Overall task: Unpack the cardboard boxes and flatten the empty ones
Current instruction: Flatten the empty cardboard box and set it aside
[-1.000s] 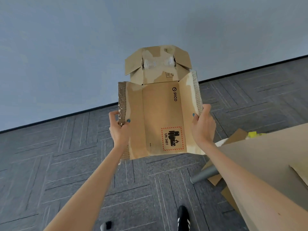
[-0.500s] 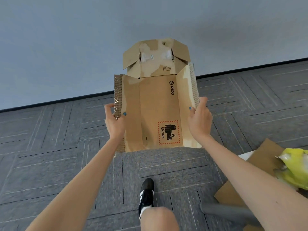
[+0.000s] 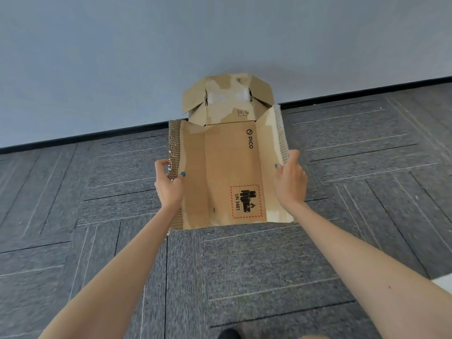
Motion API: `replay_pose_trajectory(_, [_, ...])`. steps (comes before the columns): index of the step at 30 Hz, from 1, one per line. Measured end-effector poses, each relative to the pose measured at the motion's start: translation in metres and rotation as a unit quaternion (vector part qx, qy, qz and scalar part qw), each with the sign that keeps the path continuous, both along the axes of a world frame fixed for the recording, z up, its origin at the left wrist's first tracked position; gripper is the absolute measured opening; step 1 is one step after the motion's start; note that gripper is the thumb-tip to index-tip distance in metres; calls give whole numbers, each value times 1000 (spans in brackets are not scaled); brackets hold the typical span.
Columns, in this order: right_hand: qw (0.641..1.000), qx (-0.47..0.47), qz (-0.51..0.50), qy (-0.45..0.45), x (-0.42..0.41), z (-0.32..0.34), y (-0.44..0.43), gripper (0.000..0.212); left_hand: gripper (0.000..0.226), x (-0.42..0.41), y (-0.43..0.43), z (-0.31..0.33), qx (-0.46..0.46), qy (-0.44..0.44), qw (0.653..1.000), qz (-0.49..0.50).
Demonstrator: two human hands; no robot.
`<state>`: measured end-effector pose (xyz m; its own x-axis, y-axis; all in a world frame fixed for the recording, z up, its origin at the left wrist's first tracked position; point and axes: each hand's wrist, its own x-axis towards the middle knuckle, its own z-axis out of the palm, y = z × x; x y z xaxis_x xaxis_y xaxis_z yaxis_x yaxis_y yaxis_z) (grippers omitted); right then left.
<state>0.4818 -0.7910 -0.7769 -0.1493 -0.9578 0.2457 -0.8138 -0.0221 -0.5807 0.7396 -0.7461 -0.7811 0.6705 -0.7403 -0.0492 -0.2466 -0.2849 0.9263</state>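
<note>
The box [image 3: 230, 172], pressed nearly flat, is held in mid-air at frame centre above the floor [image 3: 244, 277], printed panel toward the camera. Holding it by opposite side edges probably keeps the panels spread and under control for setting down. The end flaps [image 3: 227, 99] splay open at the upper end. The left grip [image 3: 168, 184] pinches the left corrugated edge, thumb on the face. The right grip [image 3: 289, 182] clamps the right edge likewise. Both arms reach forward, nearly straight.

Both arms extend toward 12 o'clock. Left hand [image 3: 168, 189] pinches the cardboard box [image 3: 230, 172] at its 9 o'clock edge, right hand [image 3: 291, 182] at 3 o'clock.
</note>
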Motion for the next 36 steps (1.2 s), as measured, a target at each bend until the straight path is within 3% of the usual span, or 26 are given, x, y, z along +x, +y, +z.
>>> replay_pose_trajectory(8, [999,26,-2,31,2,-109,-57,19,39,2,-51,-114,34,24,999,-4])
replay_pose_trajectory(20, [989,124,-23,80,-45,-169,-108,24,41,-30,-101,-202,92,65,994,-12])
replay_pose_trajectory(23, [986,161,-17,44,-58,-182,-121,40,41,-27,-108,-215,94,77,993,9])
replay_pose_trajectory(26, [985,170,1,31,-68,-192,-130,77,42,-25,-111,-223,95,75,992,27])
replay_pose_trajectory(28, [982,169,37,81,-73,-200,-130,84,42,-28,-111,-226,114,46,992,36])
replay_pose_trajectory(31, [957,226,76,163,-81,-217,-126,73,45,-27,-112,-234,179,-59,982,15])
replay_pose_trajectory(34, [942,266,93,185,-86,-233,-123,72,53,-19,-110,-245,273,-181,944,-35])
replay_pose_trajectory(36, [939,268,108,189,-86,-239,-119,67,58,-17,-108,-251,286,-251,922,-67])
